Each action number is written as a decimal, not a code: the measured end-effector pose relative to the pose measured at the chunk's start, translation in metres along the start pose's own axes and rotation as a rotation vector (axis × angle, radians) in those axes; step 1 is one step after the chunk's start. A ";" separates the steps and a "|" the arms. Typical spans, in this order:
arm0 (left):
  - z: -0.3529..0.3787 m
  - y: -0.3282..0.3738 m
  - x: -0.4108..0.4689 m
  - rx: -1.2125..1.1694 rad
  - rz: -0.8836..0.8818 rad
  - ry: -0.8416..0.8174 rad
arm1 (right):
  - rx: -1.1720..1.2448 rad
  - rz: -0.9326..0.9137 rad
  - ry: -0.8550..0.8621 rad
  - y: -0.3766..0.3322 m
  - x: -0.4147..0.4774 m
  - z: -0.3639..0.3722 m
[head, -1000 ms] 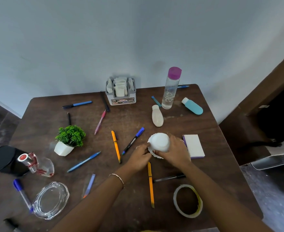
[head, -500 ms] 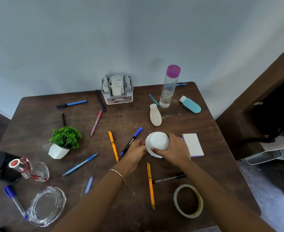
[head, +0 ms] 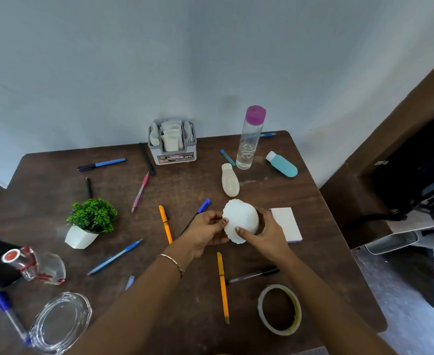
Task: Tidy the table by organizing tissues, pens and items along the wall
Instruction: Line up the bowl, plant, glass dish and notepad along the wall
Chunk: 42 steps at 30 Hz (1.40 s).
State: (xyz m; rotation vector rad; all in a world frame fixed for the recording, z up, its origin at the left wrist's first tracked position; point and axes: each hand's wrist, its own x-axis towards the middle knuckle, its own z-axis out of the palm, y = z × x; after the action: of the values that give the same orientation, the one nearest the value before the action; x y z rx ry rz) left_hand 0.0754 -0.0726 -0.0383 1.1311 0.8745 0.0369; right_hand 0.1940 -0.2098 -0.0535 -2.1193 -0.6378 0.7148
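A white scalloped paper cup [head: 240, 219] is held above the middle of the brown table [head: 190, 190], tilted on its side. My left hand [head: 205, 230] pinches its left rim and my right hand [head: 264, 233] grips its right side. A grey holder with folded tissues [head: 172, 142] stands against the wall. Several pens lie scattered: two orange ones [head: 165, 224] [head: 223, 285], blue ones [head: 115, 257] [head: 102, 164], a pink one [head: 140, 192] and a black one [head: 253, 275]. A blue-capped marker [head: 203, 205] lies partly under my left hand.
Near the wall stand a clear bottle with a purple cap [head: 250, 137], a teal tube [head: 282, 164] and a cream tube [head: 230, 180]. A white notepad [head: 286, 224] lies right of my hands. Also here: tape roll [head: 279, 310], potted plant [head: 90, 222], glass ashtray [head: 60, 322], glass bottle [head: 35, 265].
Both hands have lifted the white cup slightly and tipped it on its side, so its scalloped rim faces left. The camera view shifted a little; other items stayed put.
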 end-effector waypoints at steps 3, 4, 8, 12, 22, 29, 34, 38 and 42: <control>0.006 0.003 -0.010 0.412 0.303 0.101 | 0.334 0.116 -0.046 -0.010 -0.006 -0.006; 0.008 0.004 -0.016 0.566 0.410 0.153 | 0.499 0.182 -0.062 -0.015 -0.006 -0.007; 0.014 -0.001 -0.041 1.013 0.816 0.282 | 0.909 0.348 -0.139 -0.039 -0.001 -0.015; 0.010 -0.013 -0.060 1.270 0.970 0.319 | 0.826 0.268 -0.187 -0.054 -0.008 -0.020; 0.014 -0.008 -0.075 1.128 0.919 0.552 | 0.629 0.077 -0.185 -0.065 -0.018 -0.018; 0.005 0.051 -0.054 0.697 0.584 0.178 | 0.447 0.007 -0.078 -0.092 0.011 -0.014; -0.012 0.093 -0.013 0.969 0.404 0.204 | 0.359 0.009 -0.040 -0.113 0.051 -0.007; -0.032 0.125 0.028 1.131 0.385 0.216 | 0.408 0.053 0.031 -0.119 0.085 -0.001; -0.051 0.164 0.070 1.139 0.448 0.304 | 0.304 0.123 0.233 -0.106 0.112 -0.004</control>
State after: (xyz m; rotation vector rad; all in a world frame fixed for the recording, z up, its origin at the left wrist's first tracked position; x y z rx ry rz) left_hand 0.1552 0.0730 0.0441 2.4279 0.8919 0.0863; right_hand 0.2560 -0.0801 0.0035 -1.9309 -0.2557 0.5786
